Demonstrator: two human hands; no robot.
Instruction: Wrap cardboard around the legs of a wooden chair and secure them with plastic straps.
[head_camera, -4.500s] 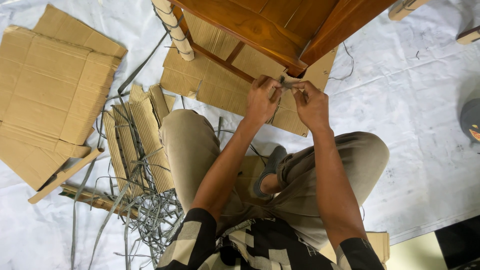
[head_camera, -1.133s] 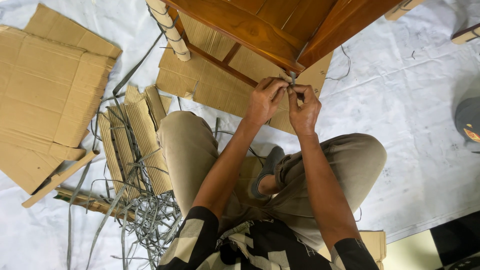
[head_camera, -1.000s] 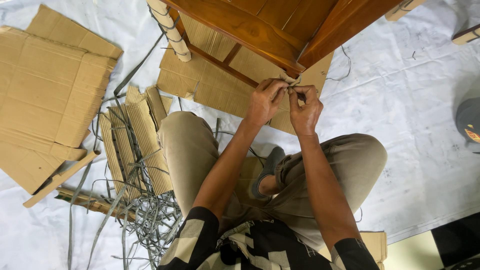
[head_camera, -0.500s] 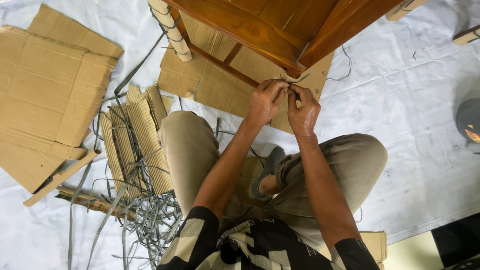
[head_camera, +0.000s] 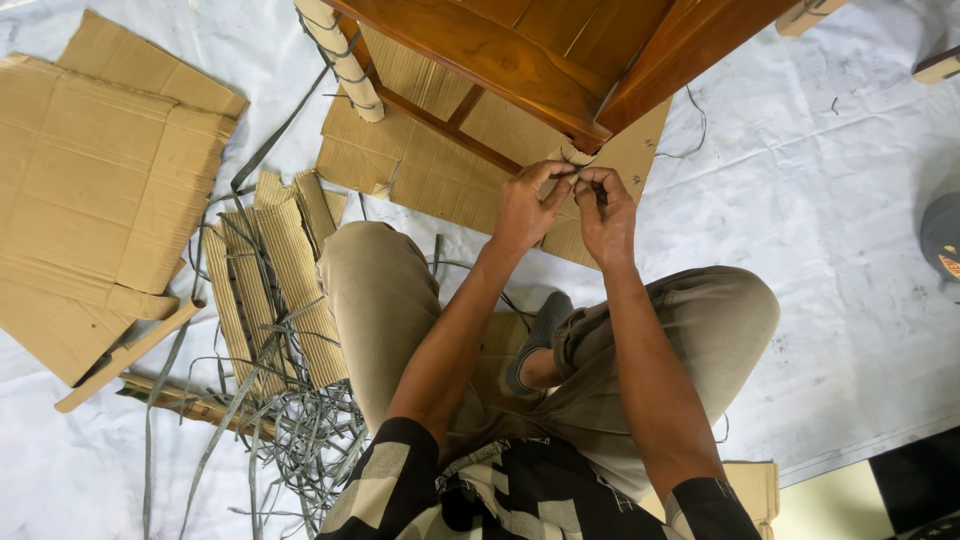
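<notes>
A white sheet (head_camera: 820, 200) covers the floor, and on it stands a brown wooden furniture frame (head_camera: 520, 50), its corner joint hanging over a flat piece of cardboard (head_camera: 440, 170); 1 leg at upper left is wrapped in corrugated paper (head_camera: 340, 55) bound with thin strapping. To the left lie larger flattened cardboard sheets (head_camera: 90, 200), a few corrugated strips (head_camera: 290, 280) and a tangle of grey plastic strapping (head_camera: 300, 440) beside the seated person's knee. The step in hand looks like fastening a wrap at the frame's lower corner: both hands meet there, just under the joint. The left hand (head_camera: 525, 205) is pinched narrow on a small pale scrap of wrapping (head_camera: 575, 155) at the corner, and the right hand (head_camera: 605, 210) is closed tight just beside it, fingertips touching the same spot; whether it grips a strap end is hidden. The next move would call for a steady pull and a firm pinch, keeping the wrap snug against the wood.
</notes>
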